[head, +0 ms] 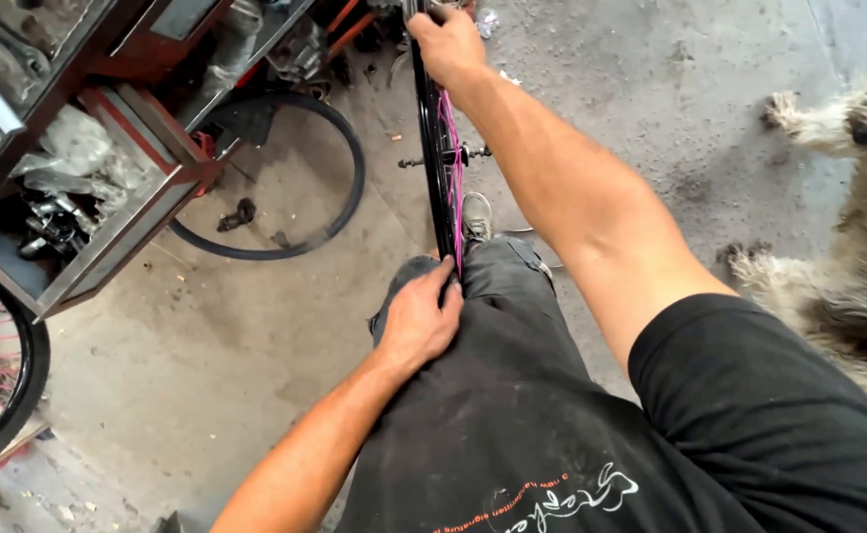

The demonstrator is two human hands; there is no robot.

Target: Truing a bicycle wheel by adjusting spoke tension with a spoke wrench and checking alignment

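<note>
Your left hand (421,318) bent, fingers clamped on the wheel's (445,148) near edge, your right hand (448,44) stretched straight out, fingers gripping its far edge

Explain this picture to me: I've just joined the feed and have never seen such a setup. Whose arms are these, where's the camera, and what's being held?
There is no machine: one camera on a person's head looks down at their own bare arms and dark trousers. The right hand grips the top of an upright bicycle wheel with a black tyre and pink spokes. The left hand holds its lower edge against the knees. On the concrete floor lie a loose black tyre and, left, a red rack of metal parts. A shaggy dog stands at right.
</note>
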